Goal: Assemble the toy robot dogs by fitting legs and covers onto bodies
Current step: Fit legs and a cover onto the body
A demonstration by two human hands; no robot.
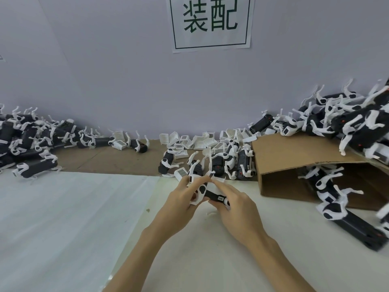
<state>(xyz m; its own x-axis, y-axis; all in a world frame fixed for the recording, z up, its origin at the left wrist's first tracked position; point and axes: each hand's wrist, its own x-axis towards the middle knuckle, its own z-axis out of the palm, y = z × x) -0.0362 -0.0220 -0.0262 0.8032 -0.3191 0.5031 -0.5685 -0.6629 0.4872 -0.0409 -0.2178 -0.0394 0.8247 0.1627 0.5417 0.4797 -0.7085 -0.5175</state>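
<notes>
at frame centre the left hand (182,199) and right hand (233,204) both gripped one half-fitted toy dog (207,191), while loose covers (197,142) and unfinished bodies (227,163) waited behind.

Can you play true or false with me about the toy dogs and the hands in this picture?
1. Both hands hold one toy dog body over the white table. True: the left hand and the right hand grip it together.
2. The cardboard box stands upright and closed. False: it lies on its side, open, with toy dogs inside.
3. A paper sign hangs on the wall. True.
4. The toy dogs are red and yellow. False: they are black and white.
5. Loose white covers lie at the back, near the wall. True.
</notes>
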